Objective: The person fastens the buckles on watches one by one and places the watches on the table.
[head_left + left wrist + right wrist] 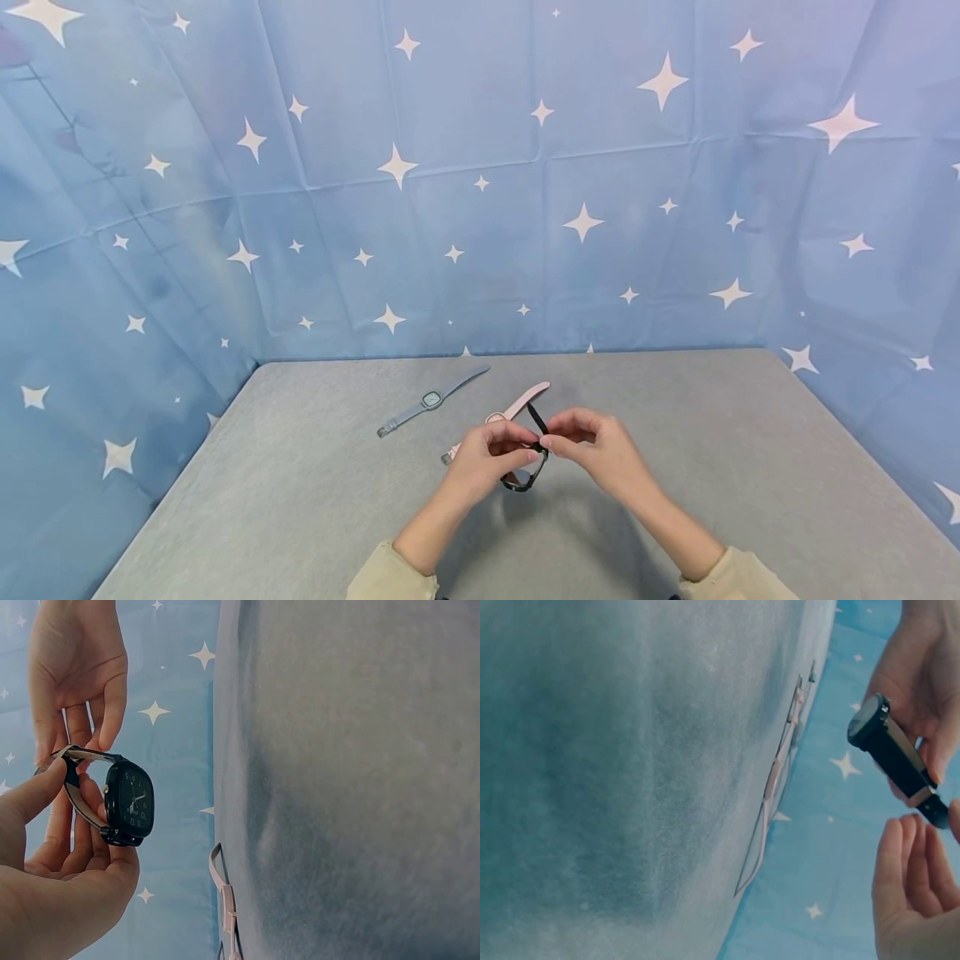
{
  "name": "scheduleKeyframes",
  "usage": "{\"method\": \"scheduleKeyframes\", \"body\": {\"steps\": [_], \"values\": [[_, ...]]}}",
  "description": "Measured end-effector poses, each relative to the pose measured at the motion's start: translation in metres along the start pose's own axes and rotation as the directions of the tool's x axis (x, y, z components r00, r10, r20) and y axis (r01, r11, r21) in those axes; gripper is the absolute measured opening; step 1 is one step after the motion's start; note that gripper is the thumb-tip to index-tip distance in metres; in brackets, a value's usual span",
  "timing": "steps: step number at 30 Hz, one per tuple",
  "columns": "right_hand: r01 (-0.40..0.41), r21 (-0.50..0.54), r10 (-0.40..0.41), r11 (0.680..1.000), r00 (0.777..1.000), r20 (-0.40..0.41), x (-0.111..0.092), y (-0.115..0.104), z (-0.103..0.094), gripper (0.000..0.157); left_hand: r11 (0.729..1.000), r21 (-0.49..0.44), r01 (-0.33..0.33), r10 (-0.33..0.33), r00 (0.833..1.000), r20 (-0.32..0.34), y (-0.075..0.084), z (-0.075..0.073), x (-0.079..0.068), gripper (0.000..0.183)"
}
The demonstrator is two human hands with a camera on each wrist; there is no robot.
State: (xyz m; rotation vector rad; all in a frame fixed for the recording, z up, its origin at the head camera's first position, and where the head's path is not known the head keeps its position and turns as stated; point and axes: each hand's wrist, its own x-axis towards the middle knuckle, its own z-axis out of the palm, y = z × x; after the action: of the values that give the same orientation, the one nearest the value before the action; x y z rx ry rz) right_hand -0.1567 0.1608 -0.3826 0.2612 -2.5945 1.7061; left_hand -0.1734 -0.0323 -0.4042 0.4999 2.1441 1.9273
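A black wristwatch (131, 799) with a squarish dark dial is held up over the table between both hands, its strap bent round into a loop. My left hand (482, 457) grips the strap, thumb pressed on it near the buckle end in the left wrist view. My right hand (600, 448) pinches the strap beside the left fingertips, and a strap end (536, 417) sticks up past the fingers. In the right wrist view, the left hand (922, 682) holds the watch from above while the right hand (915, 892) is at the strap's tip.
Behind the hands, a pink watch (528, 400) lies flat on the grey table (300, 500), partly hidden by the left hand. Farther left lies a light blue watch (432, 401). A blue curtain (480, 217) with white stars hangs along the table's back and sides.
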Motion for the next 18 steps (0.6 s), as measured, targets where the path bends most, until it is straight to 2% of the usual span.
{"method": "scheduleKeyframes", "body": {"steps": [6,18], "values": [[0.083,-0.02,-0.083,0.996,0.996,-0.041,0.0007,0.0012,0.0003,0.02,1.0,-0.024,0.009,-0.009,1.0,0.001,-0.0016,-0.0003,0.0006,0.023],[0.212,0.039,-0.208,0.976,0.974,-0.094,0.0008,-0.0004,0.0034,0.024,1.0,-0.021,0.008,-0.007,1.0,0.009,-0.0031,0.0002,0.0005,0.022]]}}
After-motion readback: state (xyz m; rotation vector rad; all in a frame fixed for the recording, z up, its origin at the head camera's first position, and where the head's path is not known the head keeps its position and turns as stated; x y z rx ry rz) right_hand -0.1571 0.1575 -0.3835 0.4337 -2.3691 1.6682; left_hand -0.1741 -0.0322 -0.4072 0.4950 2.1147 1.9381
